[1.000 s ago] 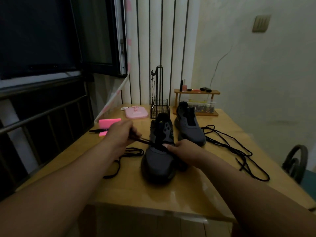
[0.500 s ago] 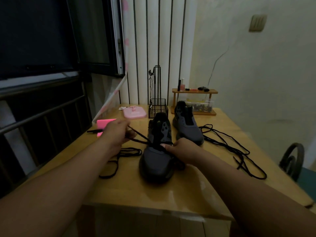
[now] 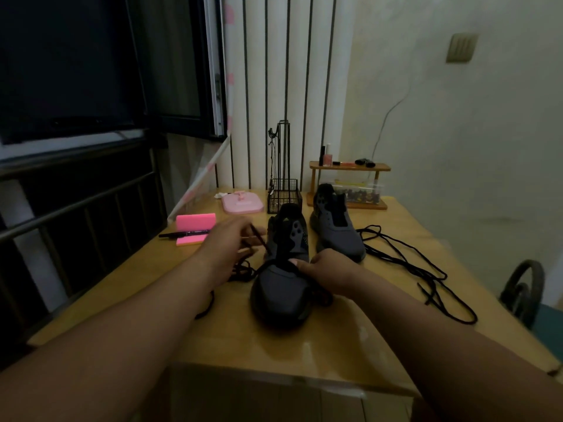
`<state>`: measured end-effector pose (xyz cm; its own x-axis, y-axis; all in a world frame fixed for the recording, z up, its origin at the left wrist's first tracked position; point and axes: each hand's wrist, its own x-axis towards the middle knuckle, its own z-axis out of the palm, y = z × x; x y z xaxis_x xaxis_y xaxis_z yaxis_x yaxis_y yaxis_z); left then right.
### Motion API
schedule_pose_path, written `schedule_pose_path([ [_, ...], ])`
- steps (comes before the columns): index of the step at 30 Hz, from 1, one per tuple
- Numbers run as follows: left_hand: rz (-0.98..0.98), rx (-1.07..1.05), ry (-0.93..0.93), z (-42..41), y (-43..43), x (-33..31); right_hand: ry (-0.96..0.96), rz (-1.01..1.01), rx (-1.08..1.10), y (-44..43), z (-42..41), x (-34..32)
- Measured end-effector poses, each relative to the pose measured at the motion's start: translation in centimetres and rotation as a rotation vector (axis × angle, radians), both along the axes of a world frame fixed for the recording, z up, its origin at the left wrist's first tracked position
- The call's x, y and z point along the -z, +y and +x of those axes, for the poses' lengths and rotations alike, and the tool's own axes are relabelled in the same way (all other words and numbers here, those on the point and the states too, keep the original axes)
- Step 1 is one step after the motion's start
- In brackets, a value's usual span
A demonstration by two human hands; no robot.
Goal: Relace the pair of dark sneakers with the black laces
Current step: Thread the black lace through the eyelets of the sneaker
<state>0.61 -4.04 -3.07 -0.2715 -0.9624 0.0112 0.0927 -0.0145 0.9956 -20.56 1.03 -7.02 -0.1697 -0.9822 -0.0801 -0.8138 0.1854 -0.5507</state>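
Two dark sneakers stand on the wooden table (image 3: 304, 354), toes toward me. My right hand (image 3: 326, 269) grips the right side of the near sneaker (image 3: 281, 287) at its lower eyelets. My left hand (image 3: 227, 248) is blurred; it pinches one end of a black lace (image 3: 259, 237) just left of this shoe, and the lace's slack is piled under that hand. The second sneaker (image 3: 336, 226) stands farther back on the right with no lace in it. A loose black lace (image 3: 405, 264) sprawls on the table to its right.
Pink sticky notes (image 3: 195, 222) and a black pen (image 3: 182, 233) lie at the left edge. A pink dish (image 3: 242, 204), a wire basket (image 3: 284, 194) and a small wooden shelf (image 3: 350, 167) line the back. A chair back (image 3: 522, 287) stands at the right.
My left hand has drawn the lace end up and out to the left of the near sneaker. My right hand has stayed on the shoe.
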Motion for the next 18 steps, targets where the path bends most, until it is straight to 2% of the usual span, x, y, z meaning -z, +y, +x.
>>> schedule_pose_path([
  [2, 0.146, -0.04, 0.271, 0.1, -0.5, 0.1, 0.012, 0.006, 0.0, 0.0, 0.0, 0.0],
  [3, 0.15, -0.053, 0.279, 0.1, -0.6, 0.1, 0.009, 0.011, 0.0, 0.0, 0.0, 0.0],
  [4, 0.087, -0.063, 0.161, 0.2, -0.7, 0.3, 0.003, 0.011, 0.0, 0.1, 0.0, 0.0],
  [7, -0.262, -0.01, -0.582, 0.7, -0.2, 0.6, 0.003, 0.019, -0.001, 0.1, 0.0, -0.2],
  [8, -0.313, 0.077, -0.753, 0.9, 0.0, 0.7, 0.014, 0.022, -0.005, 0.1, 0.1, -0.3],
  [9, -0.325, 0.184, -0.838, 0.9, 0.2, 0.7, 0.022, 0.026, -0.009, 0.1, 0.1, -0.4],
  [11, -0.322, 0.277, -0.832, 1.2, 0.4, 0.4, 0.021, 0.032, -0.012, 0.2, 0.2, -0.4],
  [12, -0.32, 0.212, -0.751, 1.3, 0.4, 0.2, 0.018, 0.031, -0.015, 0.2, 0.2, -0.4],
  [15, -0.269, -0.197, -0.477, 1.9, -1.1, 0.1, 0.024, 0.025, -0.027, 0.3, 0.2, -0.5],
  [16, -0.289, -0.277, -0.528, 2.2, -1.6, 0.3, 0.011, 0.021, -0.031, 0.5, 0.2, -0.6],
  [18, -0.383, -0.309, -0.869, 2.7, -1.7, 1.4, -0.07, 0.025, -0.061, 0.9, 0.0, -0.8],
])
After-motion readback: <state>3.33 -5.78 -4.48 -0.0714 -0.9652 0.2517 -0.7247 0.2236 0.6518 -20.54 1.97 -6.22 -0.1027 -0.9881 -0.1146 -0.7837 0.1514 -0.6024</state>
